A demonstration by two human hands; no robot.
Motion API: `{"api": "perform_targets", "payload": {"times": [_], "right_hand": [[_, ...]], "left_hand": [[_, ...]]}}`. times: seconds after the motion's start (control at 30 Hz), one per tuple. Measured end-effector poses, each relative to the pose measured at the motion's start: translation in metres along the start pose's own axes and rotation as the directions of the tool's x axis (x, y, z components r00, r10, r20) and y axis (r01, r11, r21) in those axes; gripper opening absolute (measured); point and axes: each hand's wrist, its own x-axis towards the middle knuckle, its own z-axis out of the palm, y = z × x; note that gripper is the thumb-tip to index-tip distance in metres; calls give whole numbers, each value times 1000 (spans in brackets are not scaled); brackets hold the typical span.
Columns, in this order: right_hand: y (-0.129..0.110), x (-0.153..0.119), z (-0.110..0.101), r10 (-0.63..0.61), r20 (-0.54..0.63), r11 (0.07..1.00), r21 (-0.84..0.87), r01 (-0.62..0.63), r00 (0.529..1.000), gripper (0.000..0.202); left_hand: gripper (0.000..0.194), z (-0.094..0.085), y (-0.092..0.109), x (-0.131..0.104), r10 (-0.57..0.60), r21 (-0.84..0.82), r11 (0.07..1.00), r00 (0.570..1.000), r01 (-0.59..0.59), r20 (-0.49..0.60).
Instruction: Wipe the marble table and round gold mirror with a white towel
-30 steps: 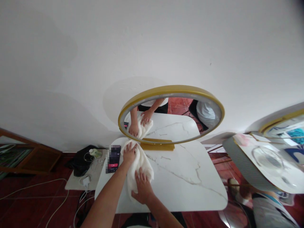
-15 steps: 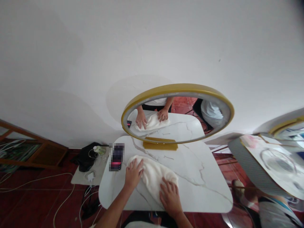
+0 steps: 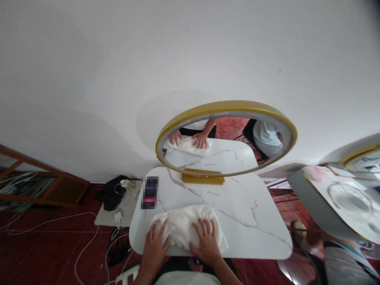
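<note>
White cloth [image 3: 185, 223] lies bunched and wrinkly on the near edge of the shiny table [image 3: 246, 217]. The person's left hand [image 3: 156, 241] is open, with its fingers spread on the left end of it. The right hand [image 3: 207, 238] is open too, pressing flat near the other end. Neither hand grips anything that I can see. Behind the cloth is a big round mirror [image 3: 234, 106] with a gold rim and a gold foot [image 3: 203, 178], and both hands show in the glass. A phone [image 3: 150, 193], all blurry squares, lies near the table's left side. Off to the right, another person [image 3: 341, 263] is beside a second table [image 3: 352, 206].
</note>
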Motion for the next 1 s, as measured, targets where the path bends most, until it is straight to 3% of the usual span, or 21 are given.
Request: {"api": "perform_targets", "payload": {"times": [0.13,0.3,0.43,0.67,0.83,1.0], "right_hand": [[-13,14,-8,-72,16,997,12,72,997,75],[-13,21,-9,-63,4,998,2,63,998,81],[-5,13,-6,-50,3,999,-8,50,999,82],[25,-10,-5,2,-30,1000,-13,-3,1000,80],[65,-32,-14,-23,-49,1000,-11,22,999,81],[123,-70,-28,13,-68,999,-37,-16,998,81]], "left_hand": [[57,-3,-3,-9,39,-13,999,999,-39,-20],[58,6,9,-9,40,-25,999,999,-39,34],[59,15,16,-5,16,-10,1000,999,-16,44],[57,10,32,10,183,-25,983,980,-182,82],[61,12,69,12,222,-61,975,964,-215,149],[70,22,132,15,281,-122,959,926,-258,253]]}}
